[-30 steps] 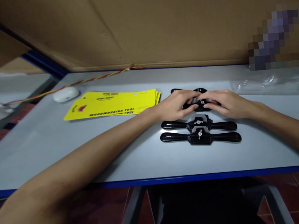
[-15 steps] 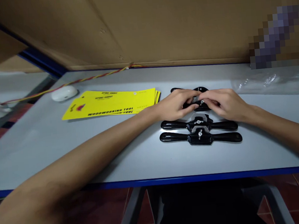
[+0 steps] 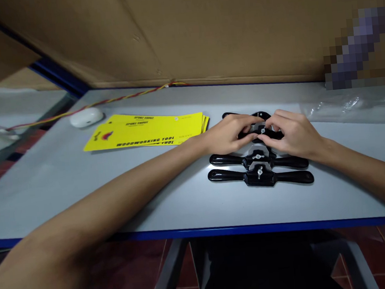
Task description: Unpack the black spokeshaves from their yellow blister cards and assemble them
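My left hand (image 3: 230, 134) and my right hand (image 3: 297, 131) meet over a black spokeshave (image 3: 263, 131) with a silver wing screw. The left fingers are closed on its left side. My right thumb and fingers pinch its right side by the screw. Behind it show a black handle (image 3: 232, 114) and a rounded black part (image 3: 260, 115); whether they belong to another tool I cannot tell. Closer to me lie two more black spokeshaves: the middle one (image 3: 225, 159) sits just below the hands, and the front one (image 3: 261, 179) has its blade and screw in sight.
A stack of yellow printed cards (image 3: 147, 130) lies to the left on the grey table (image 3: 171, 205). Behind it sit a white rounded case (image 3: 87, 117) and a twisted red-yellow cable (image 3: 124, 96). A clear plastic bag (image 3: 351, 109) lies at the back right. Cardboard (image 3: 219, 29) walls the rear.
My right fingers have shifted and spread a little, so more of the held spokeshave's screw and right side shows. The left hand stays in much the same place. The view has moved slightly.
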Demonstrator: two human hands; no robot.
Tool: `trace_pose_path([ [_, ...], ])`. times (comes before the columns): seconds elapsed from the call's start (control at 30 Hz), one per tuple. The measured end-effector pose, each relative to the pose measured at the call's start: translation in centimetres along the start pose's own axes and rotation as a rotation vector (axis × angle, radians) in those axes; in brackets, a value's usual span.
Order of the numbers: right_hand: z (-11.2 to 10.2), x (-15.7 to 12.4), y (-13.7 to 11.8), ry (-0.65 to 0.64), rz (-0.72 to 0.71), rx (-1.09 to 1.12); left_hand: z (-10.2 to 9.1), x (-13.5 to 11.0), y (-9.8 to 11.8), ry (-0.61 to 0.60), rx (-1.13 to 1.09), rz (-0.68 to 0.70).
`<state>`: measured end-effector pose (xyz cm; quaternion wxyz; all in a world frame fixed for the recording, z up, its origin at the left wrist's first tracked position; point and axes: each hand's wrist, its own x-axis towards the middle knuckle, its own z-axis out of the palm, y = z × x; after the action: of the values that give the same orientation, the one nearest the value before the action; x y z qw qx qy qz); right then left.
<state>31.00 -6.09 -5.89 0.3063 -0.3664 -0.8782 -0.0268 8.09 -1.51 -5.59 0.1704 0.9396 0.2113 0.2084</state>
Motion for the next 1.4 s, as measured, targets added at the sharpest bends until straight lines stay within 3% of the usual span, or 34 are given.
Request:
trace_pose_path([
  [0.2, -0.1, -0.3, 0.7, -0.120, -0.123, 0.043, 0.2, 0.0, -0.3, 0.015, 0.001, 0.019],
  [0.37, 0.0, -0.2, 1.4, -0.075, -0.110, 0.124, 0.2, 0.0, -0.3, 0.018, -0.012, 0.041],
  [0.6, -0.3, 0.1, 0.3, -0.011, -0.004, 0.161, 0.0, 0.1, 0.0, 0.006, -0.007, 0.036],
  [0.87, 0.1, -0.3, 1.0, -0.044, -0.115, 0.218, 0.2, 0.0, -0.3, 0.024, -0.001, 0.067],
  [1.23, -0.4, 0.6, 0.5, -0.032, 0.136, 0.280, 0.0, 0.1, 0.0, 0.007, 0.007, 0.023],
  [1.4, -0.4, 0.3, 0.4, -0.056, 0.098, 0.311, 0.0, 0.0, -0.1, 0.014, 0.004, 0.043],
])
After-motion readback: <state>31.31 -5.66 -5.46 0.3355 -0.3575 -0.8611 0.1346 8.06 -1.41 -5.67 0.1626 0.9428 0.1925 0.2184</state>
